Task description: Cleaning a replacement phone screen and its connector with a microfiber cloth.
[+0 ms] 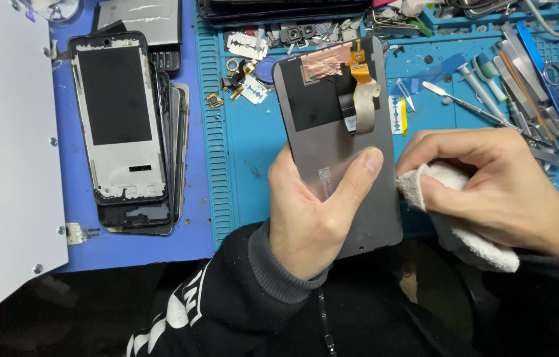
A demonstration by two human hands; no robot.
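Observation:
My left hand (316, 211) grips a phone display panel (332, 106) held back side up, thumb lying across its grey back. The panel carries copper foil, a black patch and an orange flex cable near its top. My right hand (497, 188) pinches a folded white cloth (448, 208) against the panel's right edge. Both forearms wear dark sleeves.
A stack of phone frames and screens (127, 125) lies left on the blue mat (246, 132). Razor blades (246, 46) and small parts sit behind the panel. Tweezers and screwdrivers (511, 73) lie at the right. A white sheet (1, 145) covers the far left.

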